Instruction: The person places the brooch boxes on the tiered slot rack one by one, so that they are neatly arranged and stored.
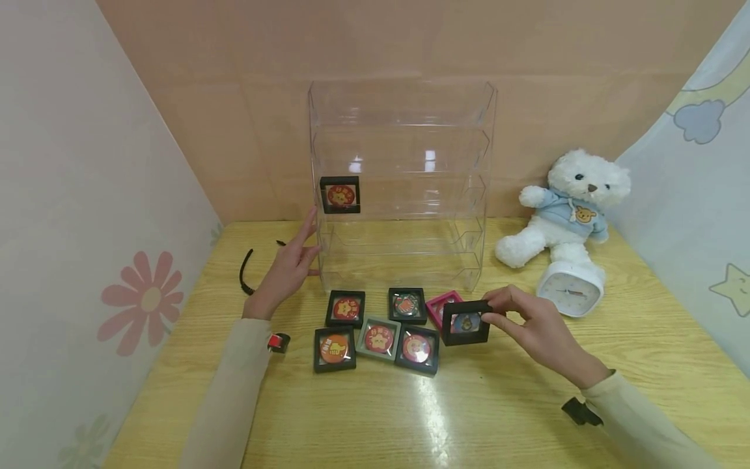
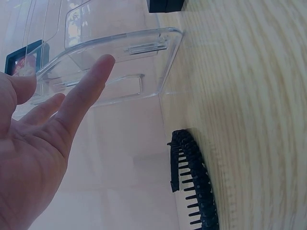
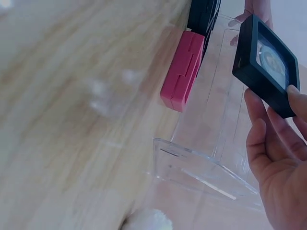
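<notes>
The right hand (image 1: 536, 329) pinches a black-framed badge box (image 1: 465, 323) by its right side, held above the table; the right wrist view shows thumb and fingers on the box (image 3: 268, 67). The left hand (image 1: 287, 264), fingers extended, rests against the left side of a clear tiered rack (image 1: 404, 195). One black-framed box with a red badge (image 1: 340, 195) stands at the left end of a middle tier. In front of the rack several framed badges lie flat: black ones, a grey one (image 1: 378, 339) and a pink one (image 1: 438, 307), partly hidden behind the held box.
A white teddy bear (image 1: 565, 208) in a blue top sits right of the rack, with a white clock (image 1: 571, 288) before it. Behind the left hand lies a black toothed hairband (image 2: 192, 177). Patterned walls border the wooden table (image 1: 375, 417) on both sides.
</notes>
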Tool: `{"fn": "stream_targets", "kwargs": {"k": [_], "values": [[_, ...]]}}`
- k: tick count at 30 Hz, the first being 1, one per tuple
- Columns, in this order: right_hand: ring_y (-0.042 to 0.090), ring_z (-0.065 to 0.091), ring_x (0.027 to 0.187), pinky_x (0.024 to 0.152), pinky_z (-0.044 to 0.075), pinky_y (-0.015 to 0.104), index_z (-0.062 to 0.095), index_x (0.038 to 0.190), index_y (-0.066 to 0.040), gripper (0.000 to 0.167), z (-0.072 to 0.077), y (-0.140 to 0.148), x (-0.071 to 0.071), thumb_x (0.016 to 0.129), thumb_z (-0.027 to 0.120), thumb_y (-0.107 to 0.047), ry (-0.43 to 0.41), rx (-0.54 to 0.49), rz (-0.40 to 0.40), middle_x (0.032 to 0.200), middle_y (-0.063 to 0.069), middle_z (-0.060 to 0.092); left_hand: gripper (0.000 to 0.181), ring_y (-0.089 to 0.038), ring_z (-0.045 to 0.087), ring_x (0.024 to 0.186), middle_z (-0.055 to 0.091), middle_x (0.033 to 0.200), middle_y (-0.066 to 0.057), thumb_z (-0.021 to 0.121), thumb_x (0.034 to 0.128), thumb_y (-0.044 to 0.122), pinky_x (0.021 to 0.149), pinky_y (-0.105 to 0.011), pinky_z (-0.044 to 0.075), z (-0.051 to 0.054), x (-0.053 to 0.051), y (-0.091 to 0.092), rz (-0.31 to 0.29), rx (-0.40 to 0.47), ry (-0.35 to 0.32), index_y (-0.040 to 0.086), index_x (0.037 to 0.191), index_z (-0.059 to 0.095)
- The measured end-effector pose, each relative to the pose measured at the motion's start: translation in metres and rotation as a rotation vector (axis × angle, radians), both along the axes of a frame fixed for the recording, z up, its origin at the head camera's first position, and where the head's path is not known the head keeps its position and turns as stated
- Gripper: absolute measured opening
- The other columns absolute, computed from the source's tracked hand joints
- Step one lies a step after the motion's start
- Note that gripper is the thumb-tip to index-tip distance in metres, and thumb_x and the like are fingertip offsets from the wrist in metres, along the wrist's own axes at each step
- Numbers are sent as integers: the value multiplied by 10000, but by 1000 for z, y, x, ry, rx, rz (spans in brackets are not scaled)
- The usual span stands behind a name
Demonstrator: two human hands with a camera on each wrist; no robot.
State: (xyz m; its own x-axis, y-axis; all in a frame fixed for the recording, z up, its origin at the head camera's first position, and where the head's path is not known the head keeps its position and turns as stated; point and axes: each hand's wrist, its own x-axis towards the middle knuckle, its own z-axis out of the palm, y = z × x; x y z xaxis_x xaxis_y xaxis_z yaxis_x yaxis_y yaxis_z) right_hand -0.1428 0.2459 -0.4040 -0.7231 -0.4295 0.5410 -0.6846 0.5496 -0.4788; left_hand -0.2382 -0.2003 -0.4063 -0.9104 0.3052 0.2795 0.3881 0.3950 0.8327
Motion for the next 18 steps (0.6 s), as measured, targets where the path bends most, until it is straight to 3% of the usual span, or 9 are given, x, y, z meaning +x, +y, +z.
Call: {"fn": "stream_targets", "kwargs": {"k": [7,18], "values": [[69,686,970,787,544,121,656,934,-212,407,6,-7,-10,746,846,95,45,3,17,1037,-40,723,729,-427,574,1231,225,1637,-180,431,1098,124,730,-401,637,0,1,-2,5,-14,16,415,1628,25],[73,684,980,831,521,95,654,916,-162,345,13,-22,-29,765,839,88,76,-49,7,1041,22,732,737,-414,578,1230,230,1637,-167,439,1095,136,735,-395,636,0,1,-2,-3,3,14,487,1607,40]]}}
